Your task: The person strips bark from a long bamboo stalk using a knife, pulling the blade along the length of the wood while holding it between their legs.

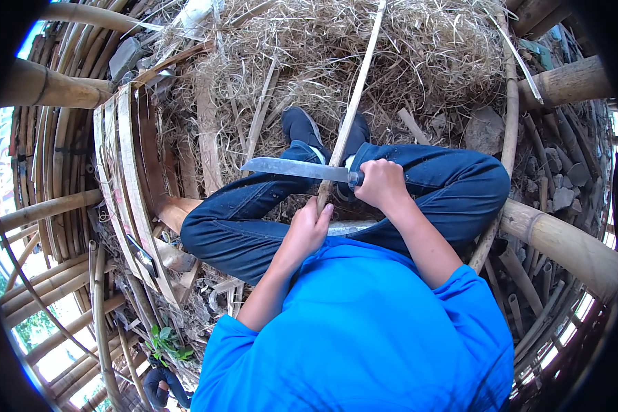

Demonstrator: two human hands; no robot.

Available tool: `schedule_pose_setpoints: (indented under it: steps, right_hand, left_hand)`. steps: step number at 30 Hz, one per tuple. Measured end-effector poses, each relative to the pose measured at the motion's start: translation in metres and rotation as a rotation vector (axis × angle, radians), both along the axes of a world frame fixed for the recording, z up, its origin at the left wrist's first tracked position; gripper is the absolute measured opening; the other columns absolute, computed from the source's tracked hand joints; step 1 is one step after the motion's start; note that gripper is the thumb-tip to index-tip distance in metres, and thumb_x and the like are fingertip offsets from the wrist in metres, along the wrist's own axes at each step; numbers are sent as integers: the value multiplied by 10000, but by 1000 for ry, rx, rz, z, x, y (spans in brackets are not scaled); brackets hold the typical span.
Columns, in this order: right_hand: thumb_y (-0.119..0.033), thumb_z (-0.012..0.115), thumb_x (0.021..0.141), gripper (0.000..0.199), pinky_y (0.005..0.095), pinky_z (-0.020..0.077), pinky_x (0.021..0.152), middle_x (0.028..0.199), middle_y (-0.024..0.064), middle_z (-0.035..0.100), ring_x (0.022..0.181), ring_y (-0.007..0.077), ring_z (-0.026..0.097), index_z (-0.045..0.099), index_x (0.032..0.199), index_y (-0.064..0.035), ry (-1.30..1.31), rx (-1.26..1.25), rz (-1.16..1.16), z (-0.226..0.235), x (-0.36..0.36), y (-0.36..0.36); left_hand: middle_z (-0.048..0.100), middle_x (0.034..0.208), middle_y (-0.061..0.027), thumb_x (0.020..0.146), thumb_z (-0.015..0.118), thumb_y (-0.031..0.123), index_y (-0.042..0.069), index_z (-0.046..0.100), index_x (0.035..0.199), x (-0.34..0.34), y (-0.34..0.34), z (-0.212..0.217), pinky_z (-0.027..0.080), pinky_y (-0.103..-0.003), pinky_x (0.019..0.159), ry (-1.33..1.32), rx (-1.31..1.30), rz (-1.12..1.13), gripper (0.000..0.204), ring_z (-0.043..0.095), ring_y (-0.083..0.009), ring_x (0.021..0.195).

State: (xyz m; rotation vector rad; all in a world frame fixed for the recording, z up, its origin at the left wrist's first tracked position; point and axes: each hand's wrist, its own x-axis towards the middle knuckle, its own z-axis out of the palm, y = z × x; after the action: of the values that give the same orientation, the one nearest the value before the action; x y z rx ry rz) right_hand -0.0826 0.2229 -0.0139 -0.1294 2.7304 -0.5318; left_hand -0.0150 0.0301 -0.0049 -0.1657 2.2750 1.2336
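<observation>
A long, pale bamboo strip (pixel 356 96) runs from near my lap, up between my shoes, toward the far edge of the view. My left hand (pixel 310 223) is closed round its near end, the thumb lying along it. My right hand (pixel 380 184) grips the dark handle of a large knife (pixel 292 168). Its broad metal blade points left and crosses the strip just beyond my left hand. Blade and strip appear to touch there; how deep the edge sits cannot be made out.
Dry shavings (pixel 419 48) pile up beyond my shoes (pixel 302 129). At left stands a wooden slat frame (pixel 127 158) with a phone (pixel 141 255) on it. Thick bamboo poles (pixel 563 240) flank me, with stones (pixel 484 130) at right. Another person's legs (pixel 163 388) show at lower left.
</observation>
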Motion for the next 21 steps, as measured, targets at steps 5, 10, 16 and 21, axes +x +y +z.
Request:
schedule_pose_setpoints:
  steps: [5, 10, 16, 21]
  right_hand:
    - [-248, 648, 747, 227, 455, 540, 755, 774, 221, 677, 785, 372, 677, 715, 787, -34, 0, 121, -386, -10, -43, 76]
    - [-262, 645, 754, 251, 465, 533, 758, 785, 231, 673, 796, 382, 671, 711, 799, -24, -1, 85, -257, 8, -53, 59]
    - [-226, 657, 678, 193, 444, 547, 735, 731, 199, 672, 737, 372, 672, 701, 741, -50, -128, -78, -5, 13, -10, 3]
    - [-202, 657, 656, 180, 433, 550, 731, 744, 200, 675, 737, 366, 674, 695, 746, -51, -127, -49, 23, 2, -30, 7]
  left_hand:
    - [446, 627, -35, 965, 516, 250, -5, 492, 841, 16, -14, 17, 369, -327, 531, -77, 99, 28, 284, 408, -110, 610]
    - [450, 641, -31, 973, 509, 224, 3, 486, 836, 6, -11, 21, 365, -313, 540, -147, 171, 59, 261, 410, -106, 626]
    - [547, 666, -123, 968, 507, 213, -31, 492, 876, 0, -4, 16, 416, -374, 576, -52, 54, 32, 261, 517, -197, 621]
    - [574, 689, -301, 950, 515, 234, -37, 475, 878, -6, 1, 29, 419, -536, 598, -61, -55, 21, 283, 580, -502, 725]
